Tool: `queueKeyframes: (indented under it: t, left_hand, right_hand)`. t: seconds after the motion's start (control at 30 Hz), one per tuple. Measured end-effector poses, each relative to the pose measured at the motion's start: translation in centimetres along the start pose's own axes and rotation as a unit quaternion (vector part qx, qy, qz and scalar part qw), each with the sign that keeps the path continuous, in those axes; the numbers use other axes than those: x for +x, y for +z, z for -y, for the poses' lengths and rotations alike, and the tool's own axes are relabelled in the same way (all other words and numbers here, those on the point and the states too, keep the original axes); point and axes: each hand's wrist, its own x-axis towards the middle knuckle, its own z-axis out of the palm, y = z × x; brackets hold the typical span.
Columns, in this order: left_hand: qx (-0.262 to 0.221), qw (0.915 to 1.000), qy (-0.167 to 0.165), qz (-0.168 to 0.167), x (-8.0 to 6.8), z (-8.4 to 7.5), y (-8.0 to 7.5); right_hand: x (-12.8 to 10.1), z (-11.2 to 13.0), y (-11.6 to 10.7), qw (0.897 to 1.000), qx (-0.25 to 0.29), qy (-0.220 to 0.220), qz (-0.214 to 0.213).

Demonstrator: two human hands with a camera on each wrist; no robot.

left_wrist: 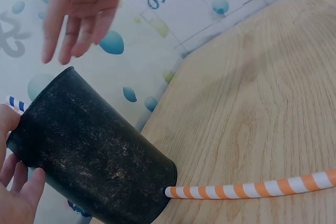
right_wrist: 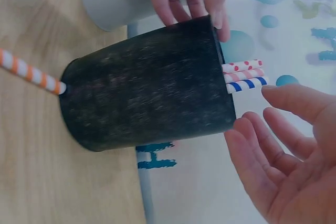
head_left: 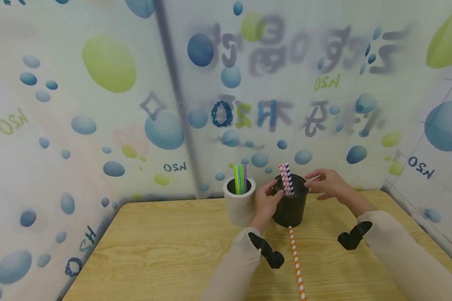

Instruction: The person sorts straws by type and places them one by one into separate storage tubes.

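A black tapered cup (head_left: 291,211) stands on the table with several paper straws (right_wrist: 244,77) in it, some dotted red, others striped pink or blue. My left hand (head_left: 266,202) holds the cup at the left side of its rim, thumb toward the front. To the right of the rim is my right hand (head_left: 329,184), its fingers spread and slightly bent, with nothing in them. In the right wrist view the right fingertips (right_wrist: 239,129) are right by the rim. An orange-and-white striped straw (head_left: 296,259) lies on the table, its far end at the cup's base.
Left of the black cup stands a white cup (head_left: 236,209) with several green, blue and purple straws (head_left: 240,179). Both cups are near the back edge of the wooden table (head_left: 165,246). A patterned cloth wall (head_left: 211,154) rises directly behind it.
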Motion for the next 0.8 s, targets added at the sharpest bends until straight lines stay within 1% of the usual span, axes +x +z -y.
queueKeyframes:
  t: [0.2,0.27,0.4,0.8]
  left_hand:
    - [0.0,0.9999,0.002,0.01,0.0,0.0,-0.1]
    - [-0.002,0.9999,-0.002,0.013,0.0,0.0,-0.1]
    - [-0.008,0.9999,0.0,0.013,0.1,0.0,0.0]
    - [-0.021,0.9997,0.002,0.012,0.0,0.0,-0.2]
  right_hand:
    - [-1.6,-1.7,0.2,1.0,0.009,0.008,0.025]
    - [-2.0,-2.2,0.6,0.999,0.009,0.013,0.031]
    - [-2.5,-3.0,1.6,0.999,0.005,0.021,0.039]
    - [-1.8,-5.6,5.1,0.997,0.021,0.05,0.048]
